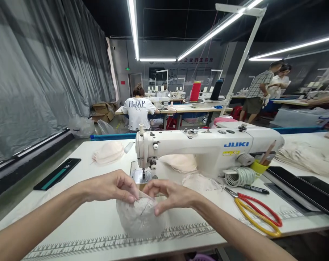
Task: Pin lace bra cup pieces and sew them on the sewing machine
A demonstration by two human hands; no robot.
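My left hand (110, 186) and my right hand (170, 194) both pinch the top edge of a white lace cup-shaped piece (140, 219), held just above the white table (80, 221) in front of me. The fingers of both hands are closed on the fabric. Directly behind the hands stands a white JUKI sewing machine (208, 146), its needle and presser foot (143, 174) a short way beyond my fingertips.
Red and yellow scissors (258, 214) lie to the right, with a coil of white cord (239, 176) and a yellow cup of pencils (259, 166). Padded cups (108, 152) lie at the left. A dark ruler (57, 174) sits on the left edge. Other people work at tables behind.
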